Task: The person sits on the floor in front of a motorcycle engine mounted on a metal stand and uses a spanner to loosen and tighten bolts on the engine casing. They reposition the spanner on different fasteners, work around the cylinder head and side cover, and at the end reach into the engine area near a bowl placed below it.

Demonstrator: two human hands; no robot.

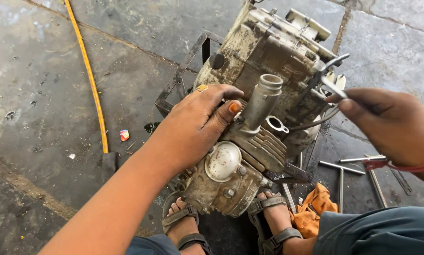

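On the stone floor (56, 94), just ahead of the person's sandalled feet (183, 222), a grimy motorcycle engine (264, 56) sat on a dark metal frame (174, 89), its finned cylinder (264, 146) and round-capped head (223, 163) pointing toward the feet. The left hand (193, 127) lay spread over the near side of the engine, palm down and fingers loosely curved, its thumb resting against the base of the upright intake pipe (264, 101); it pressed on the casing rather than closing round any part, and a ring (202, 88) showed on one finger. The right hand (391, 123) was held at the right side of the engine, fingers pinched shut on the handles of a slim metal tool (325, 78), whose tip met the casing near a thin dark cable (311, 123) that curved out below it; whether the tool gripped the cable could not be told. A red band (401, 166) circled the right wrist. Several steel rods and bars (342, 166) lay on the floor to the right of the engine, near an orange rag (311, 210) bunched beside the right foot. A yellow hose (91, 80) ran from the far edge of the floor toward the near left, ending at a dark fitting (109, 160), with a small red scrap (124, 135) just beside it.
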